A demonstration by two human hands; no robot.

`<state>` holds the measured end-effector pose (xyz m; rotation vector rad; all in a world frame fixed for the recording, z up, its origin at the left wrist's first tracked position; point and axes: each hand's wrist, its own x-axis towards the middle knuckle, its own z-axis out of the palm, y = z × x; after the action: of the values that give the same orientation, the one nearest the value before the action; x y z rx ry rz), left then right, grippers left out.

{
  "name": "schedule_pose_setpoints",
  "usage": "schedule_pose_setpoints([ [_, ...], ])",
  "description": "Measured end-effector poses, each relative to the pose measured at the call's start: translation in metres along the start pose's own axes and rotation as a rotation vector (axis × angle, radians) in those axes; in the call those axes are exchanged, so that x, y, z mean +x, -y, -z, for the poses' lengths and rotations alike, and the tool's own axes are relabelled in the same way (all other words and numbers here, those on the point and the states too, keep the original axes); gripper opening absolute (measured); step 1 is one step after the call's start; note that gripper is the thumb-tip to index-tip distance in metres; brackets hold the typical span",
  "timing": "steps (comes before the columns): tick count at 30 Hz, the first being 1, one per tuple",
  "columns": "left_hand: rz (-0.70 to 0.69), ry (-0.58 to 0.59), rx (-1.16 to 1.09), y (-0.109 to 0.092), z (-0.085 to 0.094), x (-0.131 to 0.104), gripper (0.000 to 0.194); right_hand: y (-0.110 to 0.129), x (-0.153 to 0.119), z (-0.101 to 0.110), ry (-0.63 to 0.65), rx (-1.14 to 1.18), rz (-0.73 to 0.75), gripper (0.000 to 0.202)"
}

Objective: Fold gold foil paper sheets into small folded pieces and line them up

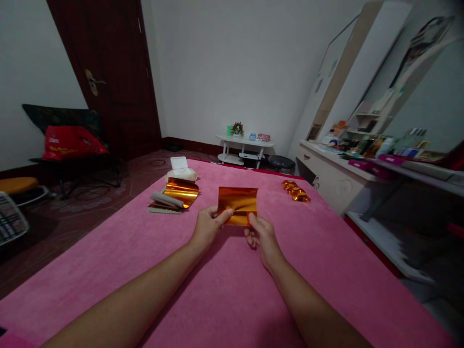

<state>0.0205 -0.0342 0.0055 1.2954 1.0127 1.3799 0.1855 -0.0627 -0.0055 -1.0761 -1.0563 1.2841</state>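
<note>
A shiny gold foil sheet is held up over the pink cloth. My left hand grips its lower left side, thumb on the front face. My right hand pinches the lower right edge between thumb and fingers. A crease or fold runs across the lower part of the sheet. On the cloth at the left lies a stack of gold foil sheets with a curled greyish piece beside it. Several folded gold foil pieces lie together at the right.
An open white wipes pack sits at the cloth's far left. Beyond are a low white table and a dark stool. A cluttered white dresser stands right; a chair with a red bag stands left.
</note>
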Motion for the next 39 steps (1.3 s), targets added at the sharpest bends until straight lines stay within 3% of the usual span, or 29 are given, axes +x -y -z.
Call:
schedule_pose_setpoints([
  [2, 0.018, 0.069, -0.028, -0.002, -0.003, -0.002, 0.038, -0.003, 0.000, -0.003, -0.042, -0.039, 0.034, 0.037],
  [7, 0.067, 0.042, -0.238, -0.005, -0.020, -0.019, 0.042, -0.005, -0.002, -0.011, -0.200, 0.022, 0.158, 0.035],
  [10, 0.136, 0.235, -0.193, -0.004, -0.036, -0.031, 0.044, -0.006, -0.007, -0.020, -0.236, 0.028, 0.183, 0.035],
  [13, 0.103, 0.219, -0.133, -0.006, -0.043, -0.037, 0.049, -0.005, -0.012, -0.026, -0.219, 0.036, 0.190, 0.035],
  [21, 0.017, 0.064, -0.186, -0.002, -0.019, -0.019, 0.044, 0.002, -0.012, -0.018, -0.223, 0.019, 0.209, 0.036],
  [26, -0.030, -0.185, -0.230, 0.003, 0.003, -0.004, 0.040, 0.002, -0.004, -0.002, -0.331, 0.100, 0.207, 0.031],
  [28, 0.014, -0.161, -0.247, 0.001, 0.006, -0.002, 0.034, 0.001, -0.002, 0.002, -0.325, 0.098, 0.181, 0.029],
  [33, 0.042, 0.119, -0.215, -0.005, -0.003, -0.007, 0.036, -0.004, -0.002, -0.001, -0.138, -0.034, 0.092, 0.034],
  [39, -0.002, -0.002, -0.064, 0.001, 0.002, -0.003, 0.039, -0.003, -0.003, -0.001, -0.045, -0.133, 0.157, 0.026],
])
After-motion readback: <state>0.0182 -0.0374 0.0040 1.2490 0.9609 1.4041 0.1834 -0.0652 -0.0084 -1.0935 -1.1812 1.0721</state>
